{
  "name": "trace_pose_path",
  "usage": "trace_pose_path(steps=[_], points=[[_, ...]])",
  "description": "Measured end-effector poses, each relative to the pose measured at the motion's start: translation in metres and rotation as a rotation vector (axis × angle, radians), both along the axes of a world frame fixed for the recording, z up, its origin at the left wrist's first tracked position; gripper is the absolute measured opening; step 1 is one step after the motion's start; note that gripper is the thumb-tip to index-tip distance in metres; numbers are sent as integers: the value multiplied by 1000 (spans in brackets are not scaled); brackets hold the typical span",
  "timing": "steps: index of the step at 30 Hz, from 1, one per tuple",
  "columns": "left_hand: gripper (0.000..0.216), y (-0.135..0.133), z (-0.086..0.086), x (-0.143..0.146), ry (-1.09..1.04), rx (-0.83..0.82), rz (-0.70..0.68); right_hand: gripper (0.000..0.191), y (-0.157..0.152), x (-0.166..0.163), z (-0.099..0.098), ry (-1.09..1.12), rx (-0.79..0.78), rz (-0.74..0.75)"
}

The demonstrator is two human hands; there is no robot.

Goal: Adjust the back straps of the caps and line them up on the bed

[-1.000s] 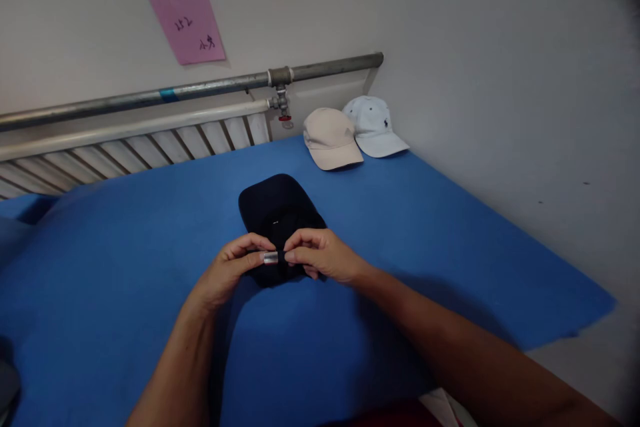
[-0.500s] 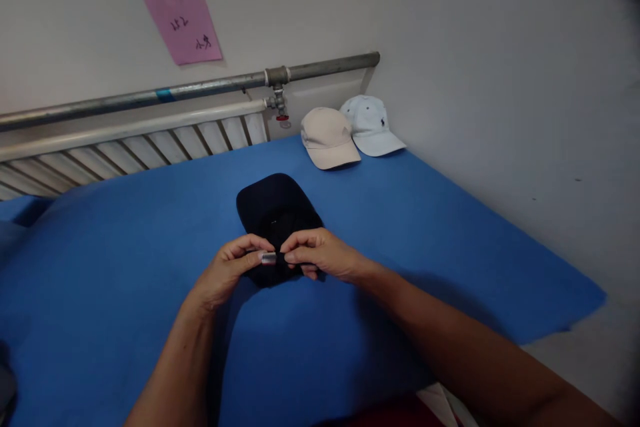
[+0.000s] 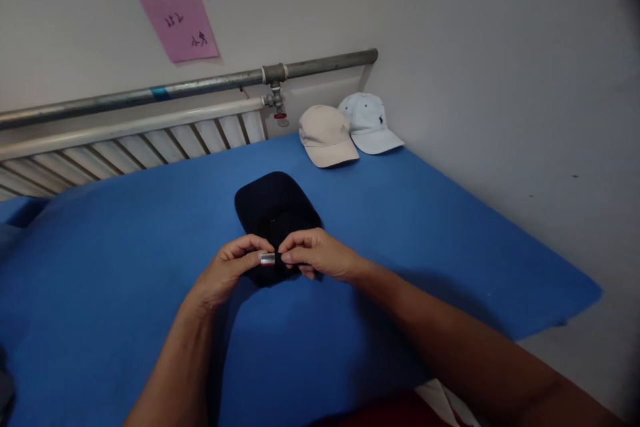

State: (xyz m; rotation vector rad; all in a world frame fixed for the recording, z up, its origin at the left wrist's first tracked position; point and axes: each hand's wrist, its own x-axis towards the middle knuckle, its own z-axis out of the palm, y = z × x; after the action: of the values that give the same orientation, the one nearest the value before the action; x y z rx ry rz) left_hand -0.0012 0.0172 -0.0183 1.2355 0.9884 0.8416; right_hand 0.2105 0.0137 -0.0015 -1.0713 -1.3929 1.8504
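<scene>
A dark navy cap (image 3: pixel 273 203) lies upside down on the blue-covered surface (image 3: pixel 150 260), its brim pointing away from me. At its near edge my left hand (image 3: pixel 233 267) pinches a shiny silver metal buckle (image 3: pixel 268 259) between thumb and fingers. Just to the right, my right hand (image 3: pixel 317 253) pinches the dark strap that meets the buckle. The fingertips of both hands are close together, and they hide part of the strap and the cap's back.
Beyond the navy cap sit a beige cap (image 3: pixel 327 137) and a pale blue cap (image 3: pixel 370 123), side by side near the wall corner. A white radiator (image 3: pixel 200 137) and a metal pipe (image 3: pixel 215 83) run along the wall under a pink paper (image 3: pixel 180 23).
The camera view has shifted slightly. Both hands keep their pinch on the buckle and strap, with hardly any movement.
</scene>
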Motion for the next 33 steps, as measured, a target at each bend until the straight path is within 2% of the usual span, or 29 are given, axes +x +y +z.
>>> trace_pose_path(steps=[11,17,24,29,33], points=[[8,-2,5,5,72,16,-35,4,-1,0,0,-61,32,24],[7,-4,7,6,63,86,18,2,1,1,-4,34,10,47],[19,-5,9,2,13,33,-103,3,1,2,-5,87,7,64],[17,-4,7,1,32,24,-90,5,1,4,-5,85,37,112],[17,-3,5,2,26,-1,-88,8,0,3,-6,97,55,57]])
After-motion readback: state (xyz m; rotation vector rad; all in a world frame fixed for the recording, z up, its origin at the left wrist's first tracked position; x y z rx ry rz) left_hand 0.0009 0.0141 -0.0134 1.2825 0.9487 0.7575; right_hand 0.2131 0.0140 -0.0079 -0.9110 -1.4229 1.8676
